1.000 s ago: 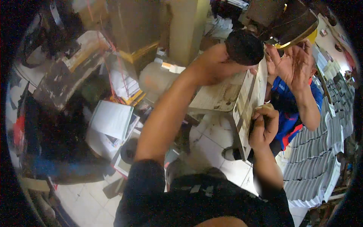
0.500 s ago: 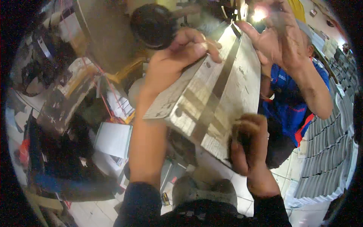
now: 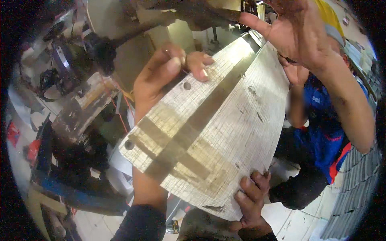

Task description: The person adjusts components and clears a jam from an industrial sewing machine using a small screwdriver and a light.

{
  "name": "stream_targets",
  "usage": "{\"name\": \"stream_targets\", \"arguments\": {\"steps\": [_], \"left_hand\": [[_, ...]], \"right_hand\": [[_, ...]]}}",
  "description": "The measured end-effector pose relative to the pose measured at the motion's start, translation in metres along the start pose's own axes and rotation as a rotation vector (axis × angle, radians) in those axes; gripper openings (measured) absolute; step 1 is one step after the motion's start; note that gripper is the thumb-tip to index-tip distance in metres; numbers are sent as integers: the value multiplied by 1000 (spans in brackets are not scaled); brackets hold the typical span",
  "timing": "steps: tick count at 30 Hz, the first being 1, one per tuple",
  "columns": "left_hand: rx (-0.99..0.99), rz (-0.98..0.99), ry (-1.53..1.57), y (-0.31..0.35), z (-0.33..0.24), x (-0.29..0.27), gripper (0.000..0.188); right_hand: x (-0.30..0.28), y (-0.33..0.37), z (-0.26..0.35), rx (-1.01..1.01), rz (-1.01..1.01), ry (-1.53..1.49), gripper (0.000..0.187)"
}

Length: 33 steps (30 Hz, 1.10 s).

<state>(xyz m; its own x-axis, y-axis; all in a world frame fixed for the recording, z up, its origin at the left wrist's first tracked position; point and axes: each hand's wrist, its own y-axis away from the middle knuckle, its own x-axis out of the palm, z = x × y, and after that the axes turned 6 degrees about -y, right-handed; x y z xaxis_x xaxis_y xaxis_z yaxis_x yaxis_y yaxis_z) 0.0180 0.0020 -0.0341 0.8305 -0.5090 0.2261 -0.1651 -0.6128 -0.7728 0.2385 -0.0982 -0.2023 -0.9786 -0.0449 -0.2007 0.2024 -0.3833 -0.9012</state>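
A large whitish, streaked flat board (image 3: 241,116) lies tilted in front of me. Brown strips of tape cross its face, and two round dark holes line its left edge. My left hand (image 3: 161,72) is closed at the upper left edge, fingertips over the face; the forearm passes behind the board. With bent fingers on the face, my right hand (image 3: 252,199) grips the lower right corner; the thumb shows partly near the edge. Another person's raised hand (image 3: 293,36), fingers spread, is by the far end, where a shiny metal-like piece (image 3: 253,39) shows.
The other person, in a blue shirt (image 3: 317,104), is close on the right. Beyond are stacks of grey ribbed sheets (image 3: 354,193). Cluttered dark objects and a worn brownish block (image 3: 80,108) fill the left. A dark, blurred bar-like shape (image 3: 193,18) crosses the top.
The board has swung left and turned its broad face more toward me. My left hand has shifted left along with it. My right hand now lies lower, with its fingers on the face.
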Motion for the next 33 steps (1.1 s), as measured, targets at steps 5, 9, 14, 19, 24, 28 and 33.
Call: {"name": "stream_targets", "arguments": {"steps": [5,9,14,19,24,28,33], "left_hand": [[55,23,57,-1,9,3,13],[84,166,-7,1,8,-15,19],[44,245,-103,-2,3,-13,21],[-11,182,-188,2,-10,-7,21],[17,163,-115,1,7,-2,21],[20,264,-120,-1,-4,-14,21],[16,27,50,1,-4,-13,20]], "right_hand": [[1,12,-7,-35,-64,-76,71],[0,6,-7,-51,-100,-173,67],[5,0,-7,-64,-218,-232,63],[-11,-1,-3,-86,-76,-182,64],[-9,-1,-10,-105,-84,-141,63],[-6,-3,-6,-125,-99,-152,63],[-1,-3,-7,-148,-155,-171,61]]}}
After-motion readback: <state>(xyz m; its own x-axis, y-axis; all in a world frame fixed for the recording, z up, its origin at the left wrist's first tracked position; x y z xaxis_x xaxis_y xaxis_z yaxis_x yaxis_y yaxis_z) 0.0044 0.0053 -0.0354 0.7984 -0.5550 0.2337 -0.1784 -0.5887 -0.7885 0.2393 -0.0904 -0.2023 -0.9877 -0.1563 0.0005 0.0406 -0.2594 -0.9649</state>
